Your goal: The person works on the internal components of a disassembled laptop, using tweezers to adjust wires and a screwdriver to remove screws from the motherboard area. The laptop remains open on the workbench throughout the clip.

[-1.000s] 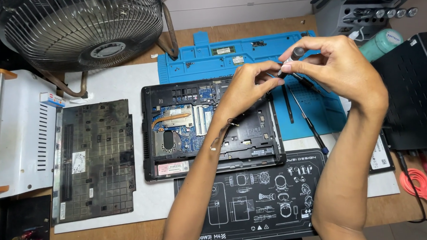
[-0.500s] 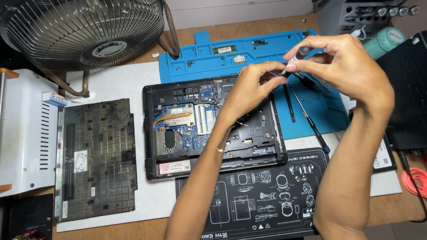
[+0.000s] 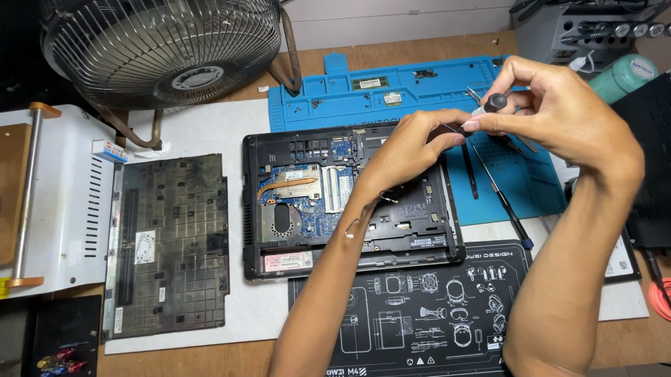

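An opened laptop base (image 3: 328, 203) lies on the white mat, its board, copper heat pipe and fan exposed. Above its right rear corner, my right hand (image 3: 563, 117) grips a small black-handled screwdriver (image 3: 489, 105). My left hand (image 3: 408, 145) pinches at the screwdriver's thin tip with thumb and forefinger. Whether a screw sits between those fingers is too small to tell. Both forearms cross over the laptop and the black printed mat (image 3: 421, 308).
The removed bottom cover (image 3: 170, 242) lies left of the laptop. A blue work mat (image 3: 392, 93) behind holds small parts, long screwdrivers (image 3: 503, 197) and tweezers. A fan (image 3: 167, 46) stands at back left, a white machine (image 3: 61, 198) at left, grey equipment (image 3: 590, 20) at back right.
Both hands have stayed together above the laptop's right rear corner, shifting only slightly around the screwdriver tip.
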